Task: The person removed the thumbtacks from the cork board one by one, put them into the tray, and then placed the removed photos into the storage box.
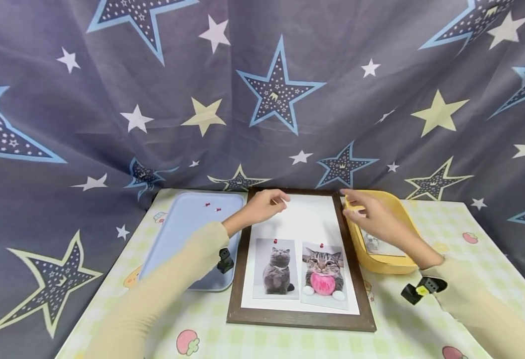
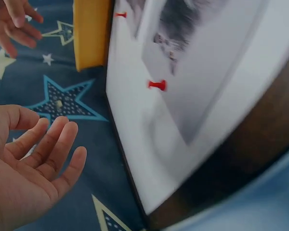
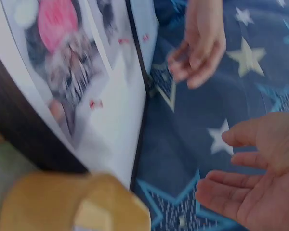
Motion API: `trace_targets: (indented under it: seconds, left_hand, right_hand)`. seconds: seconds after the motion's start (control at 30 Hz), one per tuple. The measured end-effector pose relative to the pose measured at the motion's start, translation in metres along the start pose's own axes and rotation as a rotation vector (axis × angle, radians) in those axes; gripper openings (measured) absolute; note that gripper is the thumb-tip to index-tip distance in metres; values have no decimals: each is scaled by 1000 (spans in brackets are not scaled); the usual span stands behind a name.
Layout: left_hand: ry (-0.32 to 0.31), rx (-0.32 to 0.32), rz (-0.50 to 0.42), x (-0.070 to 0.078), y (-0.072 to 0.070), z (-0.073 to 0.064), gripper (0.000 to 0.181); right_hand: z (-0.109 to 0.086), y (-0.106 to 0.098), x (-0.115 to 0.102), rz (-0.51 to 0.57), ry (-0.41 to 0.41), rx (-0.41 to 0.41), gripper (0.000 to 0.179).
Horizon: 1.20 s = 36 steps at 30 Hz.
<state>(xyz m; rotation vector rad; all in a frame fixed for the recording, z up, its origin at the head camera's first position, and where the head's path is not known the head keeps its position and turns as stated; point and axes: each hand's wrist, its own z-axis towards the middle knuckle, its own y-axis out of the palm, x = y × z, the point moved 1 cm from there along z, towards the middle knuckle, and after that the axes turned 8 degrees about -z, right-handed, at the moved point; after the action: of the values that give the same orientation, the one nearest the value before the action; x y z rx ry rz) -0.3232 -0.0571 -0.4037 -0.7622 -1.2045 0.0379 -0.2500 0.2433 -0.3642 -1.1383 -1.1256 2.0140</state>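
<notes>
Star-printed dark cloth [image 1: 334,114] hangs behind a table covered with a pale green checked tablecloth [image 1: 244,344], where a white board [image 1: 309,217] in a brown wooden frame [image 1: 300,319] sits between a light blue tray [image 1: 177,239] and a yellow basket [image 1: 390,265]. Two cat pictures lie side by side on the lower half of the board: the grey cat photo [image 1: 276,281] fairly straight, the tabby photo [image 1: 318,269] slightly tilted, each with one red pin [image 1: 275,241] at its upper edge. That part of the pinning looks done. Above them the white surface is bare, two loose pins [image 1: 218,209] lie toward the far end of the tray, and another picture [image 1: 379,245] shows inside the basket, partly hidden, so I judge the work to be about halfway, with the upper half left to fill; how many pictures the basket holds I cannot tell. Neither hand holds anything. Over the upper board, the left hand [image 1: 264,205] has its fingers loosely bent and a little spread, its palm bare in the left wrist view. Near the basket's left side, the right hand [image 1: 377,214] is relaxed too, thumb and fingers apart, pinching nothing.
</notes>
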Motion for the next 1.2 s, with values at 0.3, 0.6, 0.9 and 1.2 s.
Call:
trace_targets:
  seconds: [0.3,0.6,0.9,1.2]
  left_hand:
    - [21,19,49,-16,-8,-10,27]
    - [94,-74,135,-30,-3,-15,26]
    - [115,-149,174,-36,1,-19,27]
    - [123,-209,302,-39,6,-23,23]
  right_hand:
    - [7,45,-34,-126,-204,-73,48]
    - [5,78,-52,-213,-354,-172,48]
    - [2,105,-56,-283,-513,-214,51]
    - [-3,123,-51,-380,-560,-303,58]
